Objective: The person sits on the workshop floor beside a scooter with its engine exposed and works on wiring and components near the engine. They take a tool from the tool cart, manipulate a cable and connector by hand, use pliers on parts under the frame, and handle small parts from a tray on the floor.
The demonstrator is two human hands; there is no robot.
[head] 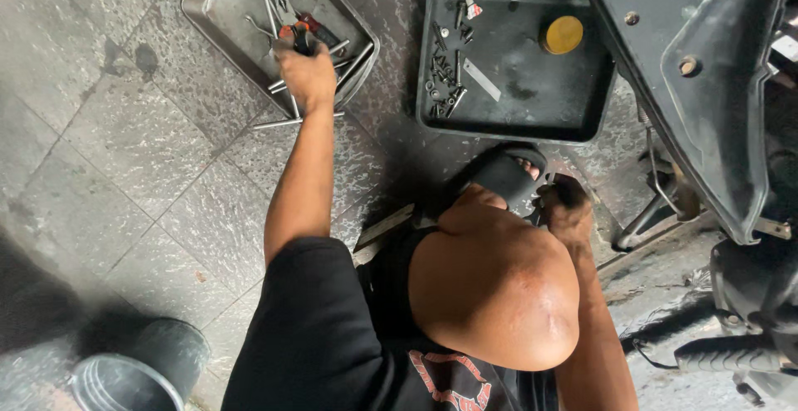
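Left hand reaching into the tool tray

Clearly, the left hand [306, 74] is stretched out over the metal tray [218, 5] on the floor, with its fingers closed around the dark grip of a tool [301, 39] lying among the others. Just beyond the knuckles a red-handled tool [309, 22] is seen, and long wrenches [293, 105] are spread under and beside the wrist, some poking over the tray's near rim. For the grip to be made well, it is judged that the handle should be seized squarely and lifted straight up, so that the loose wrenches are not dragged out with it.

The held tool is mostly hidden by the hand; only a short black end is shown, so its kind cannot be told.

The right hand [568, 211] is kept low, just past the bent knee [499, 286], curled around something dark [568, 188]; what is gripped cannot be made out. A sandalled foot [503, 172] is set close beside this hand.

Between the two hands, farther out, a black tray [573, 99] is placed, with bolts [443, 74] gathered at the side nearer the left hand and a yellow cap [564, 34] toward the far corner. Beyond the right hand the dark panel of a scooter [706, 70] is seen. Behind the left elbow a bucket [137, 374] is stood.
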